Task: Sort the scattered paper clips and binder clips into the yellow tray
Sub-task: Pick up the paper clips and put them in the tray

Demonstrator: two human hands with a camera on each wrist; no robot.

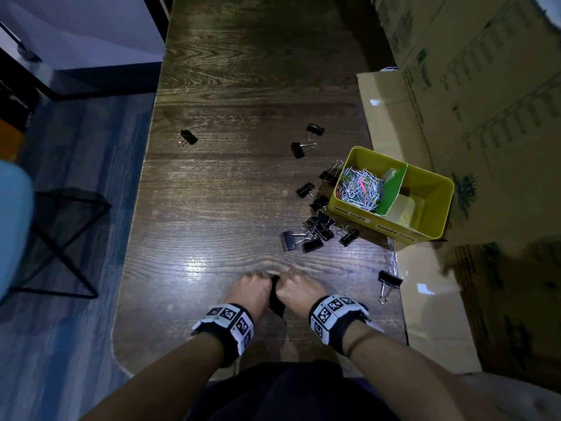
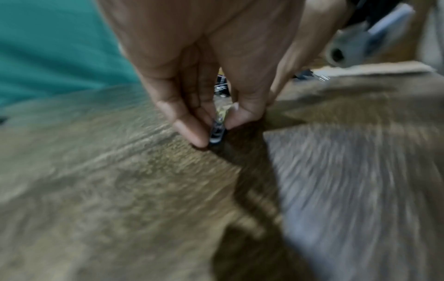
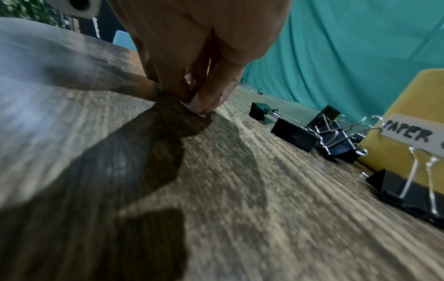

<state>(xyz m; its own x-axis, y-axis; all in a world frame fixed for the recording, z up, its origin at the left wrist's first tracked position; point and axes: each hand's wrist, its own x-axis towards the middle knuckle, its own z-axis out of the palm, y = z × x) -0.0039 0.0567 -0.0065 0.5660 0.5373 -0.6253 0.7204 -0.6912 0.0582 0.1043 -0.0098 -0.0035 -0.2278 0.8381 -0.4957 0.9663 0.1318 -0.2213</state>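
A: Pinching something small near the table's (image 1: 243, 183) front edge, the left hand (image 1: 253, 291) has its fingers (image 2: 190, 131) closed on a small dark clip (image 2: 217, 131).
B: And the right hand (image 1: 299, 291)?
A: Its fingers (image 3: 209, 102) are curled tight at the dark wooden table top; what they hold is too blurred to tell.
B: The rest?
A: The yellow metal tray (image 1: 431, 214) sits at the right edge, coloured paper clips (image 1: 361, 188) in its left compartment. Black binder clips (image 1: 312, 235) lie scattered just beside it, one (image 1: 188, 137) far off toward the left edge. Cardboard boxes (image 1: 485, 86) stand to the right.
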